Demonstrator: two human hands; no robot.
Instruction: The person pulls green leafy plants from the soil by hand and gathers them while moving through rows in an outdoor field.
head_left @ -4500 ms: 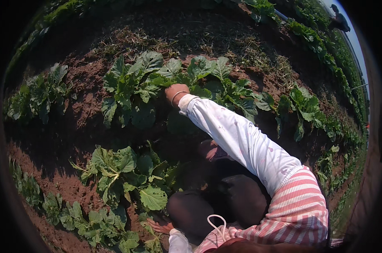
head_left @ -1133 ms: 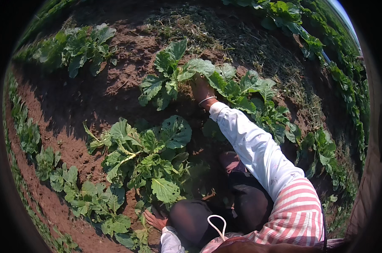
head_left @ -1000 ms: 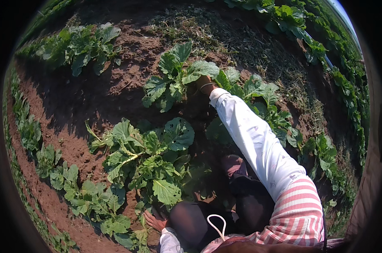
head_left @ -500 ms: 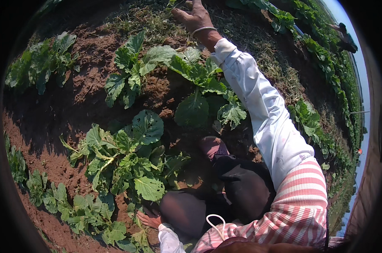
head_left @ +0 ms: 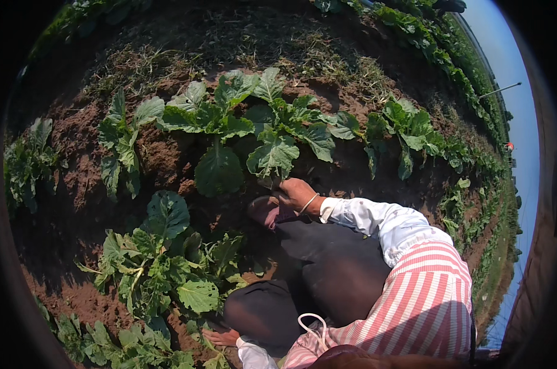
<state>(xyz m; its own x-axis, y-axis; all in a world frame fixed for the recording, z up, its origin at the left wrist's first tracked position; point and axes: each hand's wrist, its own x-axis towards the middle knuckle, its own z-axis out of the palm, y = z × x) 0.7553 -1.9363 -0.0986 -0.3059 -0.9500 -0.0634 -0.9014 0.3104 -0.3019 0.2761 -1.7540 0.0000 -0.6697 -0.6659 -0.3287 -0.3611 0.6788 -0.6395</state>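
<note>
My right hand (head_left: pixel 297 194) is low beside my foot, under the drooping leaves of a leafy green plant (head_left: pixel 274 154). Its fingers are bent and pressed together at the leaf's lower edge, and what they hold, if anything, is hidden. Down at the lower left, my left hand (head_left: pixel 224 337) rests by my dark-clothed knee with its fingers stretched out. It lies near the stems of a large leafy plant (head_left: pixel 198 296) whose leaves have small holes. A thin pale bangle (head_left: pixel 309 203) circles my right wrist.
Reddish-brown soil (head_left: pixel 75 135) lies between rows of leafy plants. Dry cut weeds (head_left: pixel 315 55) cover a strip at the far side. More plants (head_left: pixel 407 126) continue to the right, and others (head_left: pixel 115 341) stand at the lower left. My shoe (head_left: pixel 263 210) is beside the plants.
My right hand has come back from the far weedy strip, down to the plant beside my foot. The view has shifted to the right. My left hand stays by the knee.
</note>
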